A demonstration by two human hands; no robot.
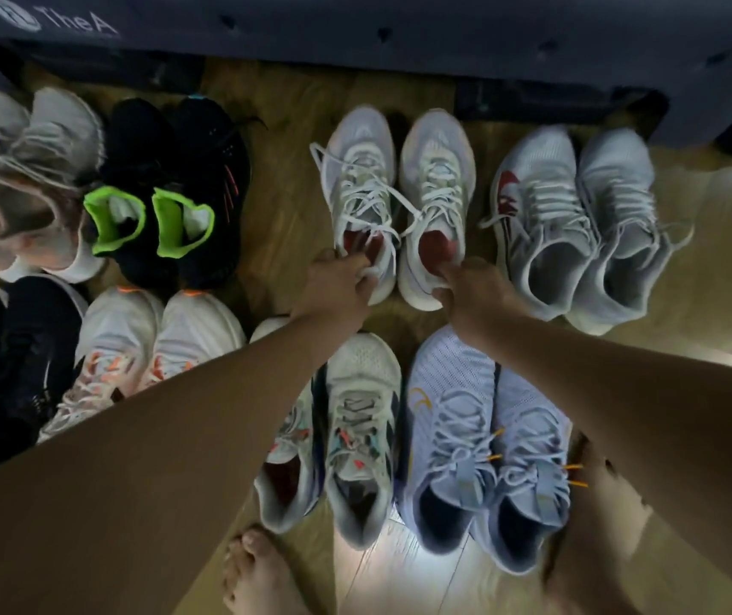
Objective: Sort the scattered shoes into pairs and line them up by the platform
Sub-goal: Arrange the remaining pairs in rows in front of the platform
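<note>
A pair of white sneakers with red lining stands side by side, toes toward the dark platform [399,46]. My left hand [339,277] grips the heel of the left sneaker [359,188]. My right hand [472,284] grips the heel of the right sneaker [437,188]. To their right sits a grey-white pair with a red mark [577,224]. To their left stands a black pair with neon green collars [177,188], and a blurred white pair [22,170] lies at the far left.
A nearer row on the wooden floor [284,206] holds a black pair [9,361], a white pair with orange laces [133,352], a cream pair with dark stripes [355,428] and a pale blue pair [488,446]. My bare feet [262,574] stand behind them.
</note>
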